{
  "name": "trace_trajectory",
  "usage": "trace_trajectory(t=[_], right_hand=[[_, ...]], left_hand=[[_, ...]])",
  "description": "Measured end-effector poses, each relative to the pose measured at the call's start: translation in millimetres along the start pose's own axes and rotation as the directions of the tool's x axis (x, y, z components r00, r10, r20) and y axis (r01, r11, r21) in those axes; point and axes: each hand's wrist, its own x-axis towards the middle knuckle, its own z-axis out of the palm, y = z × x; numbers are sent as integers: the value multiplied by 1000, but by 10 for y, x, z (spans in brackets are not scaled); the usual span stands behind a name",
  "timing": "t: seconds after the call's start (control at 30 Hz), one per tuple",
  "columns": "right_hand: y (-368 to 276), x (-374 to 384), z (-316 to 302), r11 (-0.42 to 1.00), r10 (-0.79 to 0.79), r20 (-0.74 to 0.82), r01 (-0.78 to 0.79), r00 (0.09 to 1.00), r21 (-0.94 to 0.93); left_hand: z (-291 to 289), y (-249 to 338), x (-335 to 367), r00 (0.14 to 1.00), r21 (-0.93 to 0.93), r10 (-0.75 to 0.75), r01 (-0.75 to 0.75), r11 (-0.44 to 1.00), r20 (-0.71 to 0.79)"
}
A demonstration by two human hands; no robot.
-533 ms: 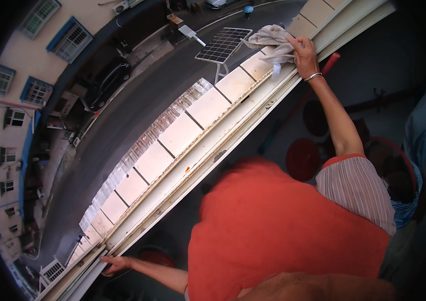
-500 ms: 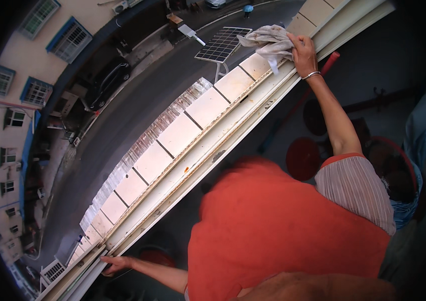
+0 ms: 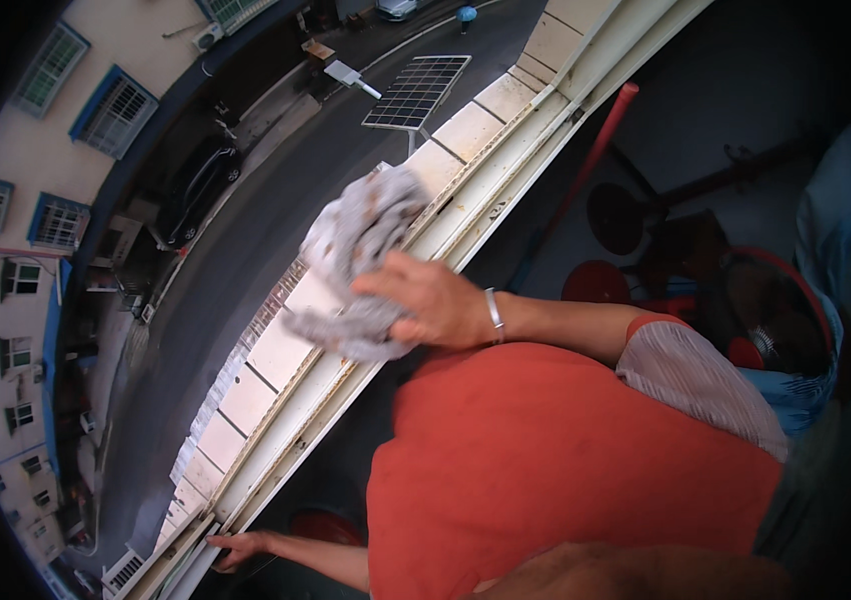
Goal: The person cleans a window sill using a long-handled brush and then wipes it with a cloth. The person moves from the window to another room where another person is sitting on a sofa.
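In my right hand (image 3: 435,300) is a crumpled grey-white rag (image 3: 370,215) with brownish spots, slightly blurred by motion. The hand is over the middle of a white window track (image 3: 280,448), and the rag spreads across the track and the tiled ledge outside it. Dirt and rusty stains mark the track's grooves. At the lower left, my left hand (image 3: 235,550) grips the edge of a pale window sash (image 3: 181,575) at the track's near end. Some of its fingers are hidden behind that edge.
Beyond the ledge (image 3: 220,440) is a long drop to a street (image 3: 275,200). A solar panel (image 3: 420,90) on a pole stands outside. Indoors, on the right, are a red pole (image 3: 605,135), a fan-like round object (image 3: 765,340) and blue fabric (image 3: 835,250).
My right hand has swept the rag down and left along the track, from its far upper end to the middle. My left hand stays at the sash edge. The view has shifted slightly.
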Motion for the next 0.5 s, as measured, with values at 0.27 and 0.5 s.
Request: trace_trajectory(t=[0.27,0.5], right_hand=[[-487,415,1009,534,-361,312,-79,879,842],[2,491,-117,203,-21,238,-229,971,952]], left_hand=[[20,46,45,1000,107,-24,24,994,-1],[12,-231,-9,1000,67,9,-10,998,12]])
